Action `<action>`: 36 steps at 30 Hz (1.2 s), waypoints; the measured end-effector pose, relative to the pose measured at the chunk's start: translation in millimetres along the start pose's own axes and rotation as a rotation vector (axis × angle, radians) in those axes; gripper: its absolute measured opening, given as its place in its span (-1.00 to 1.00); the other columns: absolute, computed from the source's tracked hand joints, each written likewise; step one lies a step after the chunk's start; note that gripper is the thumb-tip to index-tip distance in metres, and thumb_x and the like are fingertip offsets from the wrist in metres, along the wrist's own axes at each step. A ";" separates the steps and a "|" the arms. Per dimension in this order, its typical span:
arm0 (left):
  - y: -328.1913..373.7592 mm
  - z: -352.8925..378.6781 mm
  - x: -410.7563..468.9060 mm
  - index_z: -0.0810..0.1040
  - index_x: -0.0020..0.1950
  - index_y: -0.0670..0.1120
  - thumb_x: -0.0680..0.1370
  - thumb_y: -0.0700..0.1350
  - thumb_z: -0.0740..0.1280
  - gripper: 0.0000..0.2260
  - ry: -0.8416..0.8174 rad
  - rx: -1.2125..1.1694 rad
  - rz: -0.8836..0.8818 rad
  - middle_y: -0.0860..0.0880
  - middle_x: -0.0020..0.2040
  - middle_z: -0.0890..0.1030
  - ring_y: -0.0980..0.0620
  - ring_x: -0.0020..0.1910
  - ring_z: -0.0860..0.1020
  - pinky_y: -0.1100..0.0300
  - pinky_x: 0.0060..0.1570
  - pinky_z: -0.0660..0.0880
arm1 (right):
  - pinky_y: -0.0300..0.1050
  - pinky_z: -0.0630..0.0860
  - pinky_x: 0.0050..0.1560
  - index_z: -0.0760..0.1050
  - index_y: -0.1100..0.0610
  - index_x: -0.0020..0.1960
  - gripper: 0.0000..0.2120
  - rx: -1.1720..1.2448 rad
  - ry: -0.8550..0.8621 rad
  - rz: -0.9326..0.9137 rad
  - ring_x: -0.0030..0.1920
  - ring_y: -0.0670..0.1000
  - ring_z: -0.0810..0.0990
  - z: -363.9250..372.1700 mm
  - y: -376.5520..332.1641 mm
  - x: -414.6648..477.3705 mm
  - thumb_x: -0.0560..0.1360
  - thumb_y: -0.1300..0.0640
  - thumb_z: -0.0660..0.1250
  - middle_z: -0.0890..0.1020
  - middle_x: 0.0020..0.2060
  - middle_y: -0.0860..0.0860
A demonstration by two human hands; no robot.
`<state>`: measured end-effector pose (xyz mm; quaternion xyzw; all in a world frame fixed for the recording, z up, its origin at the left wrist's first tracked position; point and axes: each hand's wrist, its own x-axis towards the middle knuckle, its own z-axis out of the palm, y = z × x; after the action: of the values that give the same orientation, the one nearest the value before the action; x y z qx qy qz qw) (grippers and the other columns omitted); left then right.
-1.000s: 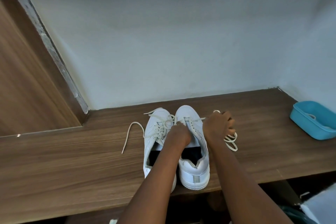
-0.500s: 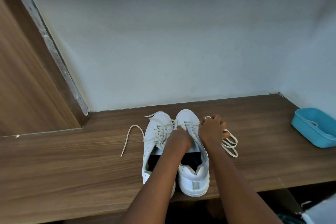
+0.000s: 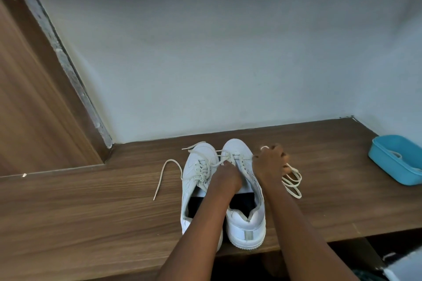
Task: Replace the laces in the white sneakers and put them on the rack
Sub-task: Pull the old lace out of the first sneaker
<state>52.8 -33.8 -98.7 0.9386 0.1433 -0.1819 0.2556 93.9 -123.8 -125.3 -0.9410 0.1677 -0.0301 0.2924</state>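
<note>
Two white sneakers stand side by side on a wooden shelf (image 3: 91,212), toes toward the wall. The left sneaker (image 3: 196,180) is laced, and one loose lace end (image 3: 164,173) trails left over the wood. My left hand (image 3: 226,178) presses on the tongue of the right sneaker (image 3: 246,219), fingers pinching lace near the eyelets. My right hand (image 3: 269,164) is closed on the cream lace at that shoe's right side. Loops of the lace (image 3: 293,181) hang from this hand onto the shelf.
A blue plastic tub (image 3: 397,157) sits at the shelf's far right against the pale wall (image 3: 205,64). A wooden side panel (image 3: 34,109) rises on the left. The shelf's front edge runs just below the sneaker heels, with dark space underneath.
My right hand has drawn slightly inward toward the right sneaker with the lace. The view has tilted up a little, so the shoes sit lower in frame.
</note>
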 end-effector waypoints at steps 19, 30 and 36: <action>0.4 0.0 0.6 0.04 0.52 -0.20 0.63 -0.16 0.09 -0.52 -0.005 -0.022 -0.014 -0.23 0.39 0.34 -0.16 0.36 0.37 0.06 0.24 0.35 | 0.19 0.22 0.29 0.47 0.21 0.20 -0.76 -0.026 0.146 0.230 0.31 0.21 0.27 -5.4 8.2 -2.0 0.56 0.23 0.18 0.34 0.27 0.16; -0.5 0.8 0.7 0.10 0.50 -0.22 0.62 -0.18 0.10 -0.54 0.005 0.011 0.002 -0.23 0.40 0.34 -0.16 0.35 0.37 0.07 0.21 0.36 | 0.17 0.19 0.31 0.51 0.00 0.23 -0.74 -0.014 -0.105 -0.047 0.37 0.16 0.18 1.9 3.6 1.3 0.58 0.14 0.20 0.29 0.33 0.06; -2.1 1.6 2.1 0.14 0.49 -0.21 0.63 -0.14 0.09 -0.57 0.016 -0.014 0.010 -0.22 0.39 0.35 -0.16 0.34 0.38 0.08 0.19 0.36 | 0.14 0.17 0.30 0.53 0.02 0.19 -0.77 -0.036 -0.092 -0.096 0.38 0.11 0.17 6.8 1.0 -0.8 0.58 0.09 0.21 0.31 0.31 0.00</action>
<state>53.4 -32.6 -101.8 0.9390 0.1420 -0.1719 0.2619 93.9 -120.6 -131.5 -0.9534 0.1095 0.0023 0.2810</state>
